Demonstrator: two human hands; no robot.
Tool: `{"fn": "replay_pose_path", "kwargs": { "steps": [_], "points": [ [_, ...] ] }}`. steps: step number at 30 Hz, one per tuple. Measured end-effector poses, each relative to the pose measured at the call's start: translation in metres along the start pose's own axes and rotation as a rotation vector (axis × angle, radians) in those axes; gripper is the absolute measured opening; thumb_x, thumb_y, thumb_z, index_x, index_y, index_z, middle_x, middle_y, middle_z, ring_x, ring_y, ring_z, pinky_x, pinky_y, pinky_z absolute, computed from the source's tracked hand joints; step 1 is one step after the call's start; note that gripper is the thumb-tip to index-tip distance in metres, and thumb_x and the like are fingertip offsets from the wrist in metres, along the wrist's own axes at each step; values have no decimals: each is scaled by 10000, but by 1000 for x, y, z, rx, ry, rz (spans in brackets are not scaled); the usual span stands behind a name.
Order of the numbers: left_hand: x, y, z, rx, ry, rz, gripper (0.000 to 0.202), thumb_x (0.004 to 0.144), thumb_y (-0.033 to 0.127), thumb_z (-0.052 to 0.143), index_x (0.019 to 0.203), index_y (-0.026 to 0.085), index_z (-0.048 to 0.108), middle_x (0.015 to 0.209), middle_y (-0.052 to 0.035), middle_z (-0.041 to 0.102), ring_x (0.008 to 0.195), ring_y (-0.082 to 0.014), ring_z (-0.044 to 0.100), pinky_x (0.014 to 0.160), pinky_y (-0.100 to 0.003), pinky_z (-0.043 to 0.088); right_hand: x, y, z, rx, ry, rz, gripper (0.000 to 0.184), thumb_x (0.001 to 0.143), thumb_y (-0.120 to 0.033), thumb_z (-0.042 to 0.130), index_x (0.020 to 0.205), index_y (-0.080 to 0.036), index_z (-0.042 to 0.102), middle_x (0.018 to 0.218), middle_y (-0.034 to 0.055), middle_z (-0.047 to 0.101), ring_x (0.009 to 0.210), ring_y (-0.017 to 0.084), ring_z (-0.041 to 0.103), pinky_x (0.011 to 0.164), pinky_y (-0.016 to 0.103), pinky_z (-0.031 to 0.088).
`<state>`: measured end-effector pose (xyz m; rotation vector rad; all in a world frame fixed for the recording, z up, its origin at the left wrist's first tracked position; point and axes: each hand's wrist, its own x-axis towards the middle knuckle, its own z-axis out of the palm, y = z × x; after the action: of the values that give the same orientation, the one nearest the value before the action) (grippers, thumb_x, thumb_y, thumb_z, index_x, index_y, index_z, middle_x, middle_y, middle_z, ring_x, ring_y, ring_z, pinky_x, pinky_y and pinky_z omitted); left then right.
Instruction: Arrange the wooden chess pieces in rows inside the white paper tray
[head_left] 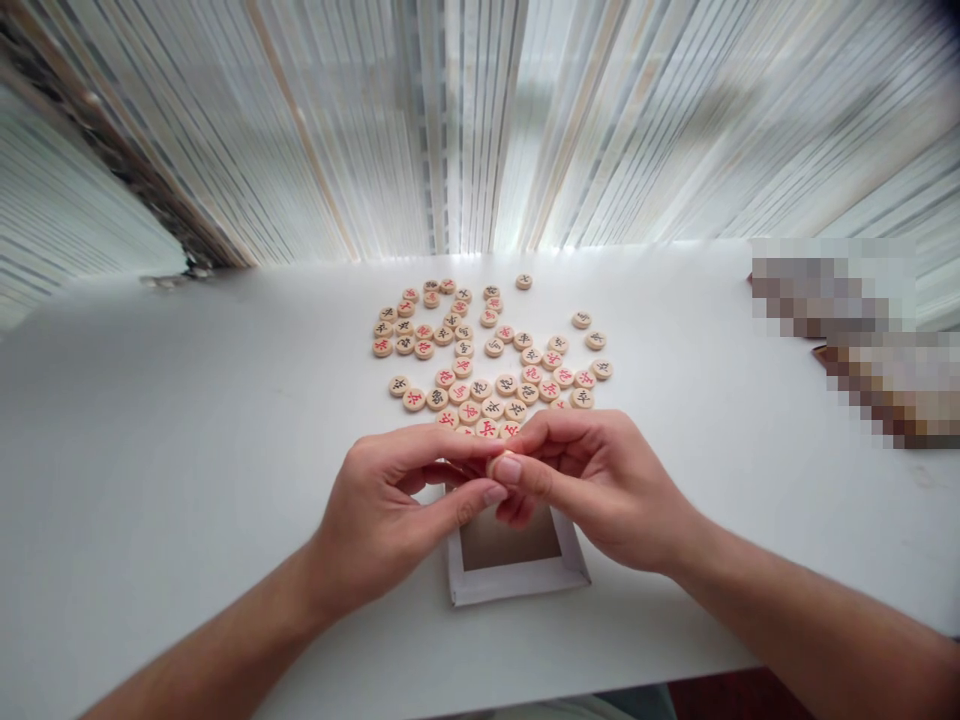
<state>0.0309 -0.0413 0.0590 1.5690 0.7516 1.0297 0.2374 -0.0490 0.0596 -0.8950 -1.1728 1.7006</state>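
Observation:
My left hand (pixel 401 505) and my right hand (pixel 600 485) meet over the front of the table, fingertips touching. Thumbs and fingers of both are pinched together; a small pale edge shows by the right thumb, but what they hold is mostly hidden. Right below them lies a shallow white box (pixel 517 580) with a brown inside, its far part covered by the hands. Just beyond the fingers, many round wooden xiangqi pieces (pixel 488 428) with red or black characters lie spread out, the nearest partly hidden behind my hands.
The white table (pixel 225 450) carries everything. Loose pieces reach back to one lone xiangqi piece (pixel 524 282) near the far edge. Vertical strip curtains (pixel 480 120) hang behind the table. Blurred-out brown-edged objects (pixel 892 390) lie at the right.

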Motion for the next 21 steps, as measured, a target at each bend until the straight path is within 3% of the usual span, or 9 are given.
{"fn": "replay_pose_path", "kwargs": {
  "steps": [4, 7, 12, 14, 17, 21],
  "points": [
    [-1, -3, 0, 31, 101, 2, 256, 867, 73, 850, 1084, 210, 861, 954, -41, 858, 841, -175, 821, 792, -238, 699, -3, 5, -1, -197, 20, -165, 158, 910, -332, 873, 1010, -211, 857, 845, 51, 833, 742, 186, 791, 691, 268, 669],
    [-1, -7, -1, 79, 186, 24, 222, 838, 100, 888, 1033, 203, 869, 985, -53, 861, 889, -189, 821, 847, -257, 701, -4, 7, -5, -378, 29, -288, 187, 978, -258, 789, 1155, -247, 850, 977, 62, 850, 841, 209, 808, 766, 304, 675],
    [-1, -9, -1, 68, 214, 48, 220, 819, 89, 904, 995, 218, 877, 975, -36, 865, 896, -179, 823, 861, -243, 700, -2, 10, -9, -582, 70, -476, 253, 971, -154, 765, 1170, -286, 847, 1018, 54, 839, 878, 204, 780, 759, 319, 644],
    [-1, -8, 0, 54, 222, 33, 232, 811, 78, 908, 997, 214, 878, 975, -32, 869, 894, -178, 829, 862, -233, 700, -2, 12, -10, -542, 100, -472, 273, 959, -150, 785, 1185, -295, 838, 1049, 48, 838, 917, 203, 787, 802, 323, 656],
    [-1, -7, 0, 49, 235, 8, 240, 802, 77, 912, 1000, 209, 881, 963, -26, 875, 863, -176, 837, 835, -218, 704, -3, 15, -9, -340, 110, -350, 303, 946, -180, 822, 1225, -297, 819, 1055, 38, 848, 909, 194, 815, 838, 317, 690],
    [0, -5, 0, 59, 241, 1, 222, 794, 109, 923, 992, 203, 889, 939, -35, 880, 832, -202, 846, 802, -245, 720, -3, 13, -6, -106, 91, -217, 241, 899, -234, 879, 1136, -270, 848, 949, 36, 854, 824, 194, 828, 768, 306, 722]
  ]
}}
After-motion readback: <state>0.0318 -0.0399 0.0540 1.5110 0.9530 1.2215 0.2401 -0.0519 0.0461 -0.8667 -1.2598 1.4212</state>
